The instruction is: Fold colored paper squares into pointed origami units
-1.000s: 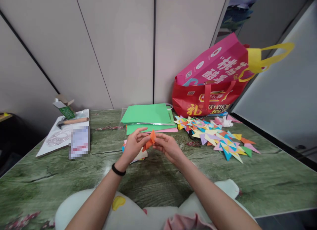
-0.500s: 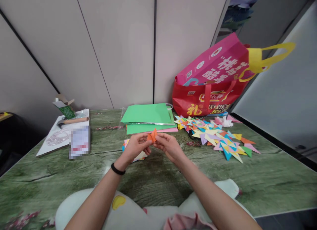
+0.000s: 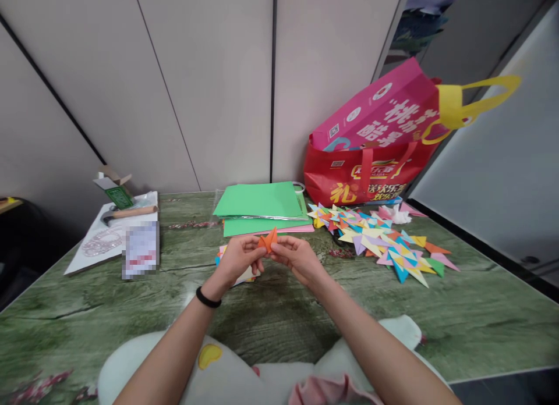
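Note:
A small piece of folded orange paper (image 3: 268, 241) is held up above the table, between both hands. My left hand (image 3: 241, 257) pinches its left side, fingers closed, with a black band round the wrist. On the other side, my right hand (image 3: 297, 256) grips the paper between thumb and fingers. Its pointed tip sticks up between the hands; the fingertips cover its lower edges. Partly hidden behind my left hand lies a small stack of coloured paper pieces (image 3: 250, 275). To the right spreads a heap of folded paper triangles (image 3: 388, 248) in many colours.
Green sheets (image 3: 259, 201) lie at the back middle. A red bag (image 3: 336, 172) with a pink box (image 3: 375, 111) in it stands back right. At left, a white board (image 3: 82, 255) carries a hammer (image 3: 135, 212) and a small open carton (image 3: 119, 195). A pale cushion (image 3: 236, 376) lies in front.
The orange paper has shifted very slightly and its folded flaps look a little more spread. Both hands keep hold of it, nearly in the same place.

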`<state>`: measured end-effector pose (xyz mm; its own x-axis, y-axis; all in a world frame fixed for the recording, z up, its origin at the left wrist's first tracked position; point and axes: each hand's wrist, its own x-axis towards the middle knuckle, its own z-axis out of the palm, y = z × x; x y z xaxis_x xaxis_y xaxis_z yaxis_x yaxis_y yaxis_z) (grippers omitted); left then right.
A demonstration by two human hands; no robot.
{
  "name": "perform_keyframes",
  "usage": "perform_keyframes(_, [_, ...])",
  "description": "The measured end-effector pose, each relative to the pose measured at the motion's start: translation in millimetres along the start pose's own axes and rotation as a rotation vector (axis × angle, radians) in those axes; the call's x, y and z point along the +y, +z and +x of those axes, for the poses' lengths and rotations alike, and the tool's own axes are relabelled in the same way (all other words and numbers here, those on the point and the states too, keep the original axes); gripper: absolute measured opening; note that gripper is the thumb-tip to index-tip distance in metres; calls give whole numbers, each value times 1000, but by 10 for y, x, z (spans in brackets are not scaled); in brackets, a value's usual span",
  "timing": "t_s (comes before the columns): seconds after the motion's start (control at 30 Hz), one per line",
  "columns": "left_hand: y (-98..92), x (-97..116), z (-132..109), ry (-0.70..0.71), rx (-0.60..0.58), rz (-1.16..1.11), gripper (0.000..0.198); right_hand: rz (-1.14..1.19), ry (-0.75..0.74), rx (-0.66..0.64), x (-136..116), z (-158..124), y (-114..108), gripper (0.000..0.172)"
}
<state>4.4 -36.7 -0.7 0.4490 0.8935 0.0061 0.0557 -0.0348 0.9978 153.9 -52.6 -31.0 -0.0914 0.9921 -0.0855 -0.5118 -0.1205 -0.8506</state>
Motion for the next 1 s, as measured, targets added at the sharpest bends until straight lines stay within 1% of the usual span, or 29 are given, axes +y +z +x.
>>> perform_keyframes(0.17, [8,15,-8,-2,32,2,21,-8,60,30,-38,-6,-2,25])
perform_keyframes(0.23, [15,20,-12,-4,33,2,21,-18,60,38,-40,-3,-4,26])
perform_keyframes(0.57, [30,27,-11,-14,-3,-82,26,-117,-67,15,-4,4,0,27])
perform_keyframes(0.73, [24,29,-7,4,-31,-66,26,-147,-109,41,11,20,-16,26])
perform_keyframes(0.87, [39,16,-11,0,11,-19,29,-167,-121,59,25,30,-20,26])
perform_keyframes(1.0, [47,3,-9,32,68,18,31,-206,-127,34,12,18,-4,28])
